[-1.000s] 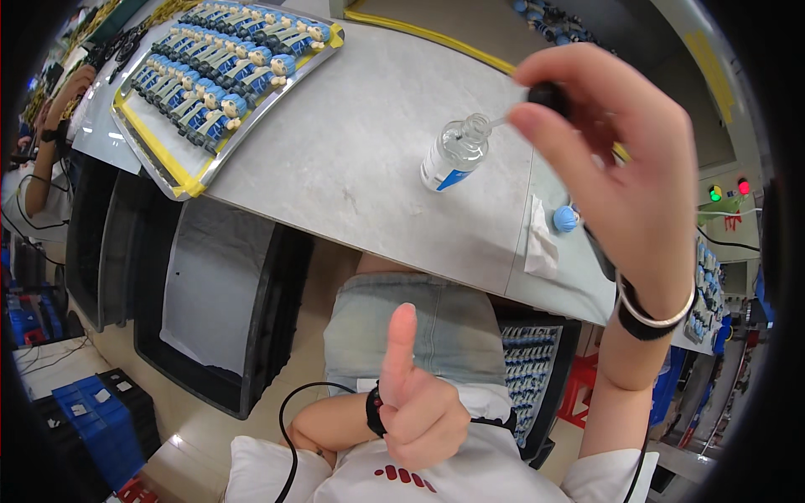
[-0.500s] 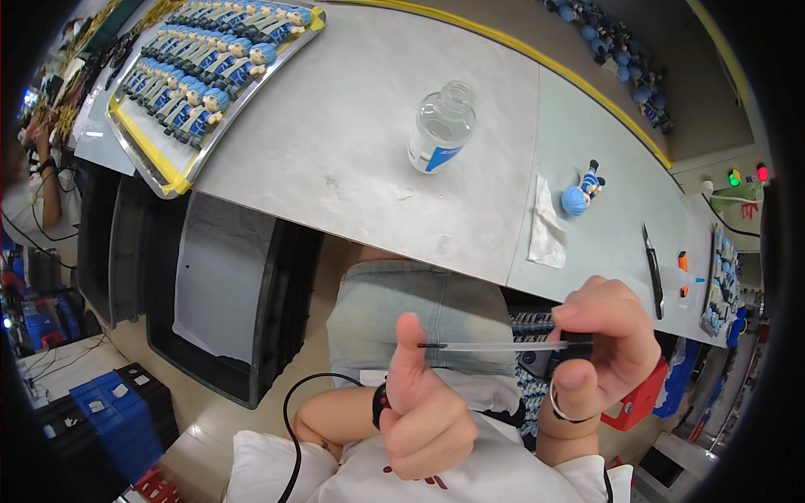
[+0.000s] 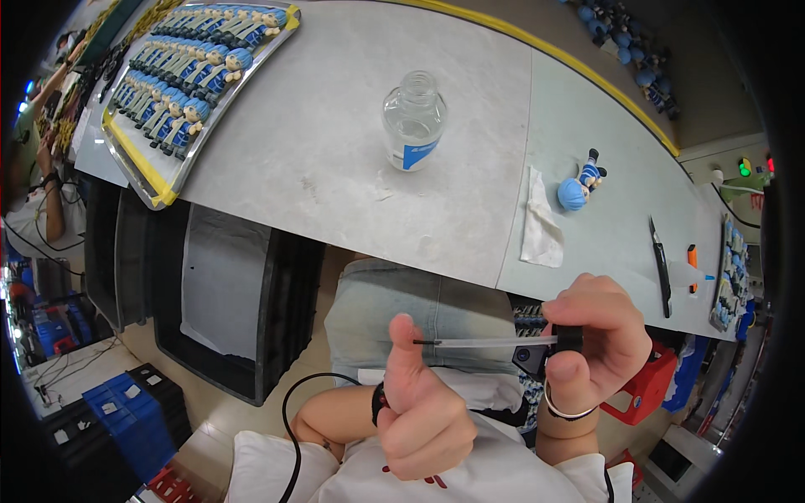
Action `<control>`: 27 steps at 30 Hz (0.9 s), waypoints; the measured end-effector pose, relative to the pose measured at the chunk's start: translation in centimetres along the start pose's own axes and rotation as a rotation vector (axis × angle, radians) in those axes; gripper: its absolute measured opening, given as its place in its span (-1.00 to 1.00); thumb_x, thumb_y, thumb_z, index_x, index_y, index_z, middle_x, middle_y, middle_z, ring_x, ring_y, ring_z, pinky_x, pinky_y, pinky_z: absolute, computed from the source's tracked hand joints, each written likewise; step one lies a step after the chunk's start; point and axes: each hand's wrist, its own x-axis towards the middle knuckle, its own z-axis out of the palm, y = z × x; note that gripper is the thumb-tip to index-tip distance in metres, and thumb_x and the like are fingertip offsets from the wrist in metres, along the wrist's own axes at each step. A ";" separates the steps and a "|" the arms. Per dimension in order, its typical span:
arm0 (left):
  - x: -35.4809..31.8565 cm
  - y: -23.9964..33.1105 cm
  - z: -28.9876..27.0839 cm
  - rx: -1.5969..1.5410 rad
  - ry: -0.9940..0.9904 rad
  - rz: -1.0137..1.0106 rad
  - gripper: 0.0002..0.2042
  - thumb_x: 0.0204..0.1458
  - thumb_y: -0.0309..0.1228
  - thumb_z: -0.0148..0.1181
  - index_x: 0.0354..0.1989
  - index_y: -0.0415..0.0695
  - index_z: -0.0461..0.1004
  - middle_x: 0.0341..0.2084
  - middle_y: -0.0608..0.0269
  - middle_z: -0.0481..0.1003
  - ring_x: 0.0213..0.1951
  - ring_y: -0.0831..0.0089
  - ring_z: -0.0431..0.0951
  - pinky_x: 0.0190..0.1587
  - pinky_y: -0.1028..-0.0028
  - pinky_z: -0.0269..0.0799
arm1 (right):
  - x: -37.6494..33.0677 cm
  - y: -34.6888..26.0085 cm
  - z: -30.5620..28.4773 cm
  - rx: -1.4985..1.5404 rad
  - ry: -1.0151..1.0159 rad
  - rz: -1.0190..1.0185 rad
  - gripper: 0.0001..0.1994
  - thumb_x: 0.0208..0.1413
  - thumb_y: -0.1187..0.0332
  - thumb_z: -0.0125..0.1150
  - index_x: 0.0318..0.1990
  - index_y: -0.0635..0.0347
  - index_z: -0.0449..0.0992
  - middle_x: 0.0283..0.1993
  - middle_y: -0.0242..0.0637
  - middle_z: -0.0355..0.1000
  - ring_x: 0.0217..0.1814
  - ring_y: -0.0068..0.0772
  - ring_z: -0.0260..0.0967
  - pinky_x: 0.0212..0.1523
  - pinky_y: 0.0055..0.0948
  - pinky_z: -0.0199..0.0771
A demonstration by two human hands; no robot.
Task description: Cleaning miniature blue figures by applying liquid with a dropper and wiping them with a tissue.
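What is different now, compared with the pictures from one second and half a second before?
The right hand came down from over the bottle to the lap, keeping its grip on the dropper, whose tip now touches the left hand at its raised thumb. The bottle, cloth, figurine and tray stayed in place.

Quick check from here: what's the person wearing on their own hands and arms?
Both hands are bare, no gloves. The left hand has a dark band at the wrist, with a thin black cable looping beside that forearm. The right hand has a thin pale bangle at the wrist. White short sleeves.
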 end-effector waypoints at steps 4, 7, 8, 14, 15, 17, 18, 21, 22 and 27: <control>-0.3 0.0 0.3 0.003 0.040 0.015 -0.26 -0.22 0.49 -0.52 -0.92 -0.01 -0.06 -0.93 0.48 -0.07 -0.91 0.56 -0.06 -0.89 0.56 -0.26 | 0.7 0.0 0.7 0.022 0.040 0.012 -0.69 -0.34 0.39 0.39 -0.37 0.34 0.53 -0.55 -0.34 0.41 -0.67 -0.61 0.15 -0.69 -0.67 0.08; -0.1 -0.1 0.4 0.002 0.058 0.023 -0.26 -0.22 0.50 -0.52 -0.92 -0.01 -0.07 -0.92 0.48 -0.08 -0.91 0.56 -0.07 -0.89 0.56 -0.27 | 0.7 0.0 0.4 -0.018 -0.022 0.013 -0.69 -0.35 0.39 0.40 -0.37 0.33 0.53 -0.55 -0.34 0.42 -0.67 -0.61 0.15 -0.69 -0.67 0.08; -0.1 0.0 0.4 0.001 0.057 0.022 -0.26 -0.22 0.50 -0.52 -0.92 -0.01 -0.07 -0.92 0.48 -0.08 -0.91 0.56 -0.07 -0.89 0.56 -0.27 | 0.6 0.0 0.2 -0.019 -0.022 0.013 -0.69 -0.35 0.39 0.40 -0.37 0.33 0.53 -0.55 -0.34 0.42 -0.67 -0.61 0.15 -0.69 -0.67 0.08; -0.2 0.3 0.1 0.008 0.051 0.000 -0.26 -0.22 0.49 -0.52 -0.92 -0.01 -0.08 -0.92 0.49 -0.08 -0.92 0.56 -0.08 -0.89 0.55 -0.27 | 0.4 -0.3 0.0 0.027 0.062 0.001 -0.69 -0.37 0.41 0.41 -0.38 0.32 0.53 -0.56 -0.33 0.43 -0.68 -0.60 0.16 -0.70 -0.66 0.10; -0.3 0.3 0.1 0.010 0.060 0.001 -0.26 -0.22 0.49 -0.52 -0.92 0.00 -0.08 -0.92 0.49 -0.08 -0.92 0.56 -0.08 -0.89 0.55 -0.27 | 0.6 -0.2 0.3 0.021 0.060 -0.003 -0.69 -0.37 0.41 0.40 -0.38 0.33 0.53 -0.56 -0.33 0.43 -0.69 -0.59 0.15 -0.70 -0.65 0.09; -0.5 0.3 0.2 0.014 0.077 0.002 -0.26 -0.21 0.49 -0.52 -0.92 0.00 -0.08 -0.92 0.49 -0.08 -0.92 0.56 -0.08 -0.89 0.55 -0.28 | 0.9 -0.3 0.5 0.016 0.058 -0.009 -0.69 -0.37 0.41 0.40 -0.38 0.33 0.53 -0.57 -0.34 0.43 -0.69 -0.59 0.15 -0.70 -0.64 0.08; -0.5 0.3 0.3 0.017 0.085 0.002 -0.26 -0.21 0.49 -0.52 -0.92 0.00 -0.08 -0.92 0.49 -0.08 -0.92 0.57 -0.08 -0.89 0.55 -0.28 | 0.9 -0.3 0.4 -0.015 0.016 -0.009 -0.69 -0.37 0.41 0.40 -0.38 0.33 0.53 -0.57 -0.34 0.43 -0.70 -0.59 0.15 -0.70 -0.64 0.07; -0.1 0.2 0.4 0.034 0.071 0.011 -0.27 -0.21 0.49 -0.52 -0.92 0.00 -0.07 -0.92 0.49 -0.08 -0.92 0.57 -0.07 -0.89 0.55 -0.28 | 0.9 -0.5 -0.1 -0.054 -0.049 -0.014 -0.68 -0.38 0.40 0.41 -0.38 0.34 0.53 -0.57 -0.35 0.43 -0.70 -0.58 0.14 -0.70 -0.64 0.07; 0.1 0.2 0.3 0.045 0.051 0.022 -0.27 -0.21 0.49 -0.52 -0.92 0.00 -0.07 -0.92 0.49 -0.08 -0.92 0.57 -0.07 -0.89 0.55 -0.28 | 0.8 -0.6 -0.2 -0.062 -0.071 -0.016 -0.68 -0.38 0.39 0.42 -0.38 0.34 0.53 -0.58 -0.35 0.43 -0.70 -0.58 0.14 -0.70 -0.64 0.07; 0.2 0.4 -0.3 -0.015 0.023 0.006 -0.27 -0.22 0.48 -0.40 -0.84 -0.05 -0.08 -0.85 0.42 -0.06 -0.89 0.49 0.02 -0.87 0.50 -0.11 | 0.4 -0.5 0.1 -0.014 0.049 -0.043 -0.70 -0.37 0.40 0.41 -0.41 0.34 0.52 -0.57 -0.33 0.44 -0.70 -0.57 0.16 -0.69 -0.63 0.09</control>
